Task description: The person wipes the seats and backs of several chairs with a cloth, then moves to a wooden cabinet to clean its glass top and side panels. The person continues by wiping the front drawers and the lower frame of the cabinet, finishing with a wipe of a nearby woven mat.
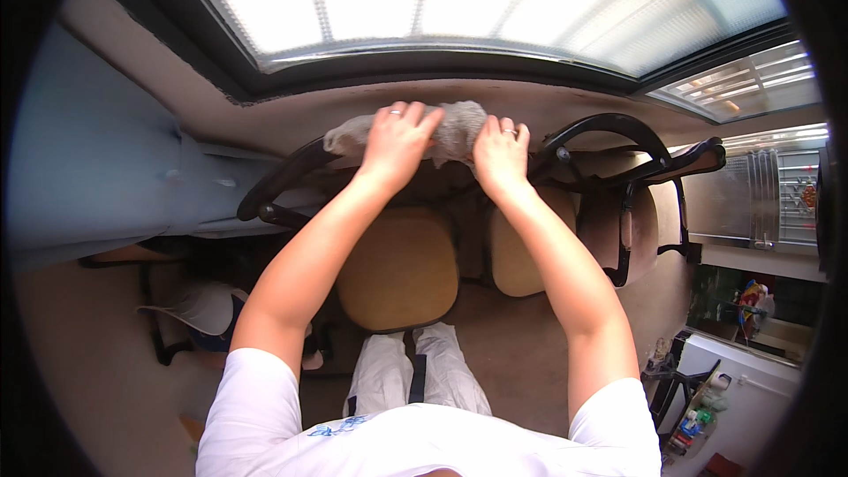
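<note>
A crumpled grey cloth lies along the top of a chair back, below the window. My left hand grips it from above, and one end of the cloth sticks out to the left of that hand. My right hand has its fingers bent round the cloth's right end. Both arms reach forward over a chair with a tan seat. The chair back under the cloth is mostly hidden by the cloth and my hands.
A frosted window fills the far side. Black curved armrests and a second tan seat stand to the right. Pale blue fabric hangs at left, above a light cap. Shelves with small items are at lower right.
</note>
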A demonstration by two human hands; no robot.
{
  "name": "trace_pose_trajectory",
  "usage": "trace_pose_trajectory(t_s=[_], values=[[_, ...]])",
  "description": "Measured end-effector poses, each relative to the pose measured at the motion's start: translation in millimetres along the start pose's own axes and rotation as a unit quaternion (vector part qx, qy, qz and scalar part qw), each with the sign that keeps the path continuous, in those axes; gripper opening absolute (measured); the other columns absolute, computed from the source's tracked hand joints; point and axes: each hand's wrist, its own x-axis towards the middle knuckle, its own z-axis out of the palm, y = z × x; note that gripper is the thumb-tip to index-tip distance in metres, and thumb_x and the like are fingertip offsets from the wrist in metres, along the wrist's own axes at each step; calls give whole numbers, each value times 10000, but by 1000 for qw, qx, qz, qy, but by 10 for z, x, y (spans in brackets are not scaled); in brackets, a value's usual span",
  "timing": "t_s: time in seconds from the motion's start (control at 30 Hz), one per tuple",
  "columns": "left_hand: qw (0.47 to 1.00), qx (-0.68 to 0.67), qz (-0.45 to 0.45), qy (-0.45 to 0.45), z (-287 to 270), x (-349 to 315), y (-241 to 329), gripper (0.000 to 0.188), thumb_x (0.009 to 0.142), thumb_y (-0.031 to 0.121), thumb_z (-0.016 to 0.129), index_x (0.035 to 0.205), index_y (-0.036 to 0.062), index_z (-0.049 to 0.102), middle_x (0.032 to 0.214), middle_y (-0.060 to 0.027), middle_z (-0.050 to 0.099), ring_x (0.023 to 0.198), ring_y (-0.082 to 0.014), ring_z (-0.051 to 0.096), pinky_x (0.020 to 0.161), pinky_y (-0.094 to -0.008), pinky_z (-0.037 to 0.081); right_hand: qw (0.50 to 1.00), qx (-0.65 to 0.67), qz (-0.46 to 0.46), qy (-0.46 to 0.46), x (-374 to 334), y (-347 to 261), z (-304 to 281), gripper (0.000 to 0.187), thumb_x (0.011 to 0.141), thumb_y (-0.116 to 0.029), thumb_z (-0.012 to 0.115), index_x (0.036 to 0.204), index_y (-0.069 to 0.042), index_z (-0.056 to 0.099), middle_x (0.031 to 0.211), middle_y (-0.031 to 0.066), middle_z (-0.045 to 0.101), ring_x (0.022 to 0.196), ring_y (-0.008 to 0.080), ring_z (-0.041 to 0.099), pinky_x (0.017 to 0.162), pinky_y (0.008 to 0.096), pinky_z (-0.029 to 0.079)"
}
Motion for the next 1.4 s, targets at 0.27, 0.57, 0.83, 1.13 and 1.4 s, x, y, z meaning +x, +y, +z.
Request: trace_pose_trajectory(t_s=[0.27, 0.57, 0.83, 1.13, 1.4], values=[[963, -242, -14, 120, 139, 56, 796, 333, 699, 91, 726, 1023, 78, 651, 1202, -83, 609, 1199, -328, 510, 989, -455, 402, 864, 384, 148, 290, -343, 410, -917, 354, 713, 117, 553, 1037, -27, 557, 1096, 179, 536, 1054, 354, 547, 863, 397, 480], [876, -433, -151, 147, 1362, -585, 1373, 376, 816, 22, 597, 1184, 92, 567, 1393, -173, 436, 1247, -387, 464, 980, -435, 444, 747, 555, 268, 249, -1163, -298, 565, 549, 824, -102, 607, 1314, 1, 382, 1277, 156, 386, 1229, 322, 386, 1053, 397, 296], [889, -334, -310, 52, 2230, -1536, 1161, 427, 857, 68, 558, 1261, -1, 438, 1278, -180, 468, 1148, -372, 494, 947, -410, 439, 672, 680, 287, 57, -1610, -696, 1708, 551, 819, -17, 624, 1290, -8, 336, 1278, 154, 456, 1173, 251, 480, 975, 342, 396], [946, -158, -282, 35, 1684, -2013, 772, 452, 700, -86, 521, 1112, 88, 587, 1230, -209, 445, 1118, -403, 443, 949, -447, 386, 797, 568, 205, 9, -1847, -1037, 1641, 385, 750, 71, 492, 1126, 17, 555, 1192, 199, 481, 1106, 393, 497, 938, 413, 418], [922, 73, -340, 170, 1232, -1756, -3, 463, 739, -37, 575, 1172, 123, 622, 1237, -167, 447, 1126, -360, 406, 964, -411, 348, 882, 430, 131, 142, -699, -1561, 1289, 444, 663, 70, 559, 1091, -22, 632, 1185, 157, 496, 1114, 365, 433, 968, 453, 336]])
